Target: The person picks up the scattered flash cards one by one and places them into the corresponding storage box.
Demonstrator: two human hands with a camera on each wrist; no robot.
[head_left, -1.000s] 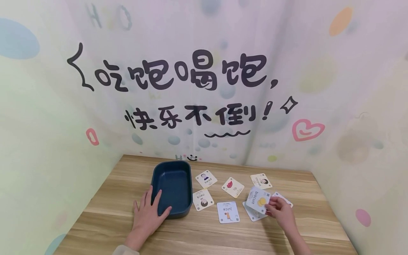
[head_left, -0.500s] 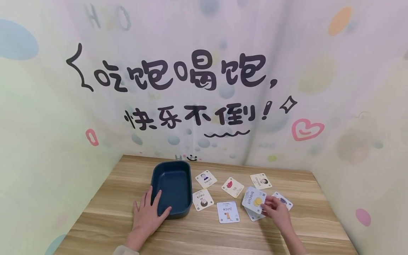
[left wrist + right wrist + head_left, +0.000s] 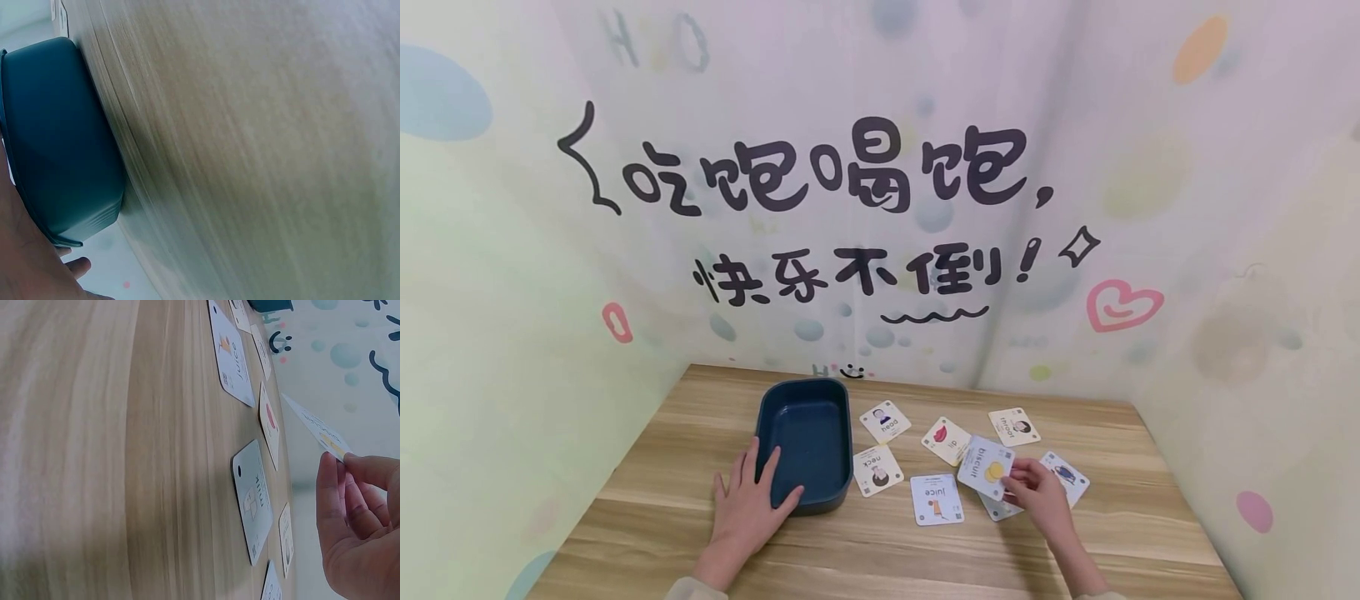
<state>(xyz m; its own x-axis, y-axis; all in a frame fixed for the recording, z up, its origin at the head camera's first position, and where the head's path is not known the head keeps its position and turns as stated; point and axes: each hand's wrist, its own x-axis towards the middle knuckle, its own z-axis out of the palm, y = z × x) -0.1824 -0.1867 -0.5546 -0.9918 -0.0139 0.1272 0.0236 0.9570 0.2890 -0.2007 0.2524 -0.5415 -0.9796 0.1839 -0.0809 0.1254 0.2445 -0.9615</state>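
Observation:
Between thumb and fingers my right hand (image 3: 1037, 497) pinches the biscuit card (image 3: 986, 467) by its lower right corner. The right wrist view shows that card tilted and raised off the table. Under it in the head view, the milk card (image 3: 253, 503) is partly covered, and the lip card (image 3: 947, 439) is overlapped at its edge. The juice card (image 3: 937, 500) lies just left of the held one. My left hand (image 3: 748, 496) rests with spread fingers on the near left rim of a dark blue rectangular tray (image 3: 842, 492).
Left of centre, the head card (image 3: 885, 422) and neck card (image 3: 877, 470) lie beside the tray. The throat card (image 3: 1015, 426) is farther back, and a blue-edged card (image 3: 1071, 477) lies right of my right hand. A printed cloth (image 3: 880, 100) hangs behind the wooden table (image 3: 865, 558).
My right hand has carried the biscuit card a little to the left, uncovering more of the blue-edged card at right. The left hand and tray have stayed put.

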